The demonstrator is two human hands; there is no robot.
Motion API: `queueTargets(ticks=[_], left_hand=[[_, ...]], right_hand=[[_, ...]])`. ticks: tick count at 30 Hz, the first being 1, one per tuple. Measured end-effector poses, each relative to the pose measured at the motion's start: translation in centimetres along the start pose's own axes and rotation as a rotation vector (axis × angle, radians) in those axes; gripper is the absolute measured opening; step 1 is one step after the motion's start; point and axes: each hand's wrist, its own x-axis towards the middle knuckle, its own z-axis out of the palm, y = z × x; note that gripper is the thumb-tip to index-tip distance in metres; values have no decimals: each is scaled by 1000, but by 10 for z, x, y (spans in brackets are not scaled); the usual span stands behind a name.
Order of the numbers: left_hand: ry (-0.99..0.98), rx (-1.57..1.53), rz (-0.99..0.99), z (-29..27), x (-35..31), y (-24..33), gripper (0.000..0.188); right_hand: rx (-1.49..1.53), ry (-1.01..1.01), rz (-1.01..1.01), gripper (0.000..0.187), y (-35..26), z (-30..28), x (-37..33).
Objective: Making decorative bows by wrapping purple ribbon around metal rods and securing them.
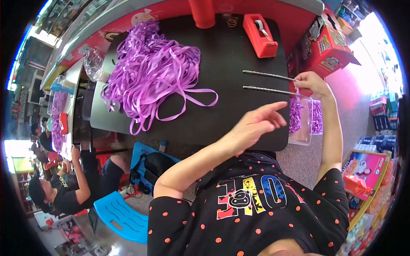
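My right hand point(314, 84) is closed in a pinch at the right end of the farther of two thin metal rods point(267, 75). A bit of purple ribbon point(297, 91) shows just under its fingertips, beside the nearer rod point(270, 90). Both rods lie side by side and point left over the black table. Over the table's near right part, my left hand point(258, 123) has its index finger stretched out and the others loosely bent, with nothing in it. A clear plastic bin point(304, 138) holding purple ribbon sits below the table's right edge.
A big heap of loose purple ribbon point(153, 81) covers the left of the black table point(226, 115). At the back stand a red tape dispenser point(261, 36) and a red cylinder point(202, 15). A blue stool point(121, 217) and a seated person point(68, 192) are on the left.
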Motion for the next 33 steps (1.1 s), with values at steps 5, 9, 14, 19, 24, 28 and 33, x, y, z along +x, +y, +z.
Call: queueTargets(ticks=[5, 9, 14, 19, 24, 28, 33], left_hand=[[373, 387, 228, -50, -62, 23, 42], [714, 762, 193, -74, -76, 48, 26], [1010, 1405, 177, -119, -37, 96, 24], [1216, 1633, -92, -164, -17, 114, 37], [1204, 1655, -151, -189, 8, 124, 32], [1174, 1734, -12, -179, 16, 126, 24], [850, 1855, 264, -139, 27, 97, 21]], right_hand=[[-64, 71, 139, 23, 18, -37, -31], [-230, 255, 247, 26, 75, -55, -44], [-388, 527, 257, 36, 200, -56, -50], [214, 488, 302, 45, 209, 19, -81], [321, 551, 371, 42, 259, 75, -148], [652, 739, 372, 37, 282, 106, -190], [700, 827, 268, 33, 303, 116, -204]])
